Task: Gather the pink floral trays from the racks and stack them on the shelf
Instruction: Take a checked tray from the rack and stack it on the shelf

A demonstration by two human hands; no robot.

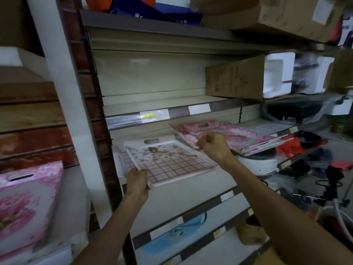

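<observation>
Head view: left hand (138, 181) grips the near corner of the checked floral tray (168, 161) above the shelf (191, 192). Right hand (211, 143) pinches the pink floral trays (238, 135), stacked just beside it.

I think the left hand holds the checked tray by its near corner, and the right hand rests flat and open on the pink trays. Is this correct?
Not quite. In the head view the right hand is not flat and open: its fingers curl around the edge of the pink trays, gripping them. The left hand does hold the checked tray by its near corner.
</observation>
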